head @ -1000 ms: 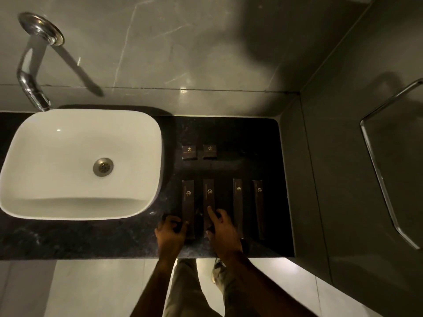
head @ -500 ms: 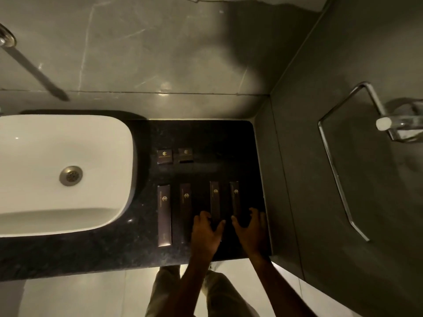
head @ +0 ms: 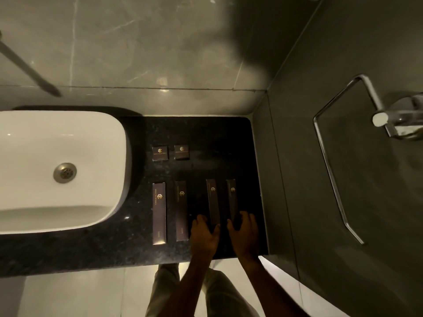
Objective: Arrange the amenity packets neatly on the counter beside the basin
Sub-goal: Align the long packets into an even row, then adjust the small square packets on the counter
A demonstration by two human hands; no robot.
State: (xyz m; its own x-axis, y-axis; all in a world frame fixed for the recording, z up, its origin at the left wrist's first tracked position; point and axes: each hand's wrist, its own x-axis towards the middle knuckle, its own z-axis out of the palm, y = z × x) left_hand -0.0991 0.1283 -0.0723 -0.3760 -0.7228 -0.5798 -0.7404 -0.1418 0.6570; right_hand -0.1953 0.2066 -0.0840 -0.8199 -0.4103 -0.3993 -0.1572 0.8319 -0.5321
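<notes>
Several long dark amenity packets lie side by side on the black counter right of the white basin: the leftmost packet, a second packet, a third packet and a fourth packet. Two small square packets sit behind them. My left hand grips the near end of the third packet. My right hand grips the near end of the fourth packet. Both near ends are hidden under my fingers.
A grey wall closes the counter's right side and carries a chrome towel ring. The tiled back wall rises behind the counter. The counter's front edge runs just below my wrists, with pale floor beneath.
My hands moved from the two left long packets to the two right ones. In the last half second they stayed there, fingers closing on the near ends. The view shifted right.
</notes>
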